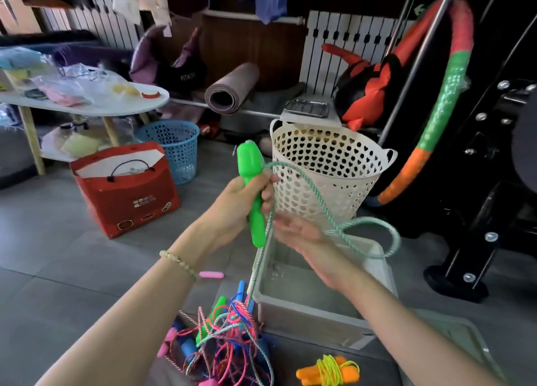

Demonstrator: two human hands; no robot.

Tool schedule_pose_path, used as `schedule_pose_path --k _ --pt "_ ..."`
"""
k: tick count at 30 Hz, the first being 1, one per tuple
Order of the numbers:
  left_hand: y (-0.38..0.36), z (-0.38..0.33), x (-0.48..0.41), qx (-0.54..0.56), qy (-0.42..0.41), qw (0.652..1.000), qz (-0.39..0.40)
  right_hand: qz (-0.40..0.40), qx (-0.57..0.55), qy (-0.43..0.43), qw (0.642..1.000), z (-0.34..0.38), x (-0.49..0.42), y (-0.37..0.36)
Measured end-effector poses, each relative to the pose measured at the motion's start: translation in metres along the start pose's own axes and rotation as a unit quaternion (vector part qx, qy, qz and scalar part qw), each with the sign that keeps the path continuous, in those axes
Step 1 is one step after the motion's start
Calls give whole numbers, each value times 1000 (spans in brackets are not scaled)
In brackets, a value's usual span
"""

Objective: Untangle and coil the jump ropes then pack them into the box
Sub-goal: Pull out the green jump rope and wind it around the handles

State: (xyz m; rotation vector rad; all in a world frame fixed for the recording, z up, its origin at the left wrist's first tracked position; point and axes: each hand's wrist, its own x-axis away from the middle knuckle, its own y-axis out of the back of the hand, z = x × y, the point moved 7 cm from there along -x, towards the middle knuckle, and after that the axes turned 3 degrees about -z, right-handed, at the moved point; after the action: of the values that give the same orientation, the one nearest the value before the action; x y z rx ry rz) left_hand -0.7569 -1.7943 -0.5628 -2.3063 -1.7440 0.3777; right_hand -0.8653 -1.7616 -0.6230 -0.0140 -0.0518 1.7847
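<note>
Mostly blurred: my right hand [302, 234], fingers loose, teal rope [363, 222] looped across it.
My left hand [235, 202] grips its green handle [253, 182] beside the grey box [305, 318]; the tangle [226, 339] is cut off below; bare floor [72, 240] lies left.

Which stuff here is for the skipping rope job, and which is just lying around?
For the job: left hand holding the green handle, teal rope, right hand, tangled rope pile, coiled orange jump rope, grey box.
Just lying about: white basket, blue basket, red gift bag, rolled mat, striped hoop.
</note>
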Motion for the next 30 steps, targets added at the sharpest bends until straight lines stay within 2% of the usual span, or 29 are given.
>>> schedule_pose_path --k 2,3,7,10,13,15,16,18,20,22,24,27,28,30 --pt "1 -7 1 41 5 999 -7 68 55 6 996 -11 1 -22" --pt "2 -8 1 59 10 998 -11 72 69 10 995 -15 1 -27" --pt "17 -11 -1 48 -1 998 -36 15 57 16 998 -5 -2 -24" --pt "36 -11 -2 -79 1 995 -62 -84 -8 62 994 32 -3 4" --pt "21 20 17 -276 73 958 35 -144 -93 87 981 62 -7 26" --pt "-6 44 35 -321 101 933 131 -152 -118 92 977 68 -11 27" --pt "-16 49 37 -334 80 926 155 -159 -126 92 975 68 -12 28" --pt "-16 40 25 -298 25 948 110 -170 -147 92 970 65 -13 34" --pt "-1 20 11 -161 -3 987 26 -159 -162 89 970 58 -12 38" --pt "9 4 3 -40 -16 999 -7 -105 -148 55 982 42 -11 26" --pt "11 -6 0 20 -20 999 -16 -11 -101 -21 995 17 -7 0" --pt "21 -15 -5 61 -26 997 -37 126 69 -95 985 -17 4 -31" --pt "30 -16 -6 49 -28 997 -48 130 103 -88 982 -20 5 -31" --pt "47 -11 -6 -30 -15 998 -58 74 81 -60 992 -8 2 -22"
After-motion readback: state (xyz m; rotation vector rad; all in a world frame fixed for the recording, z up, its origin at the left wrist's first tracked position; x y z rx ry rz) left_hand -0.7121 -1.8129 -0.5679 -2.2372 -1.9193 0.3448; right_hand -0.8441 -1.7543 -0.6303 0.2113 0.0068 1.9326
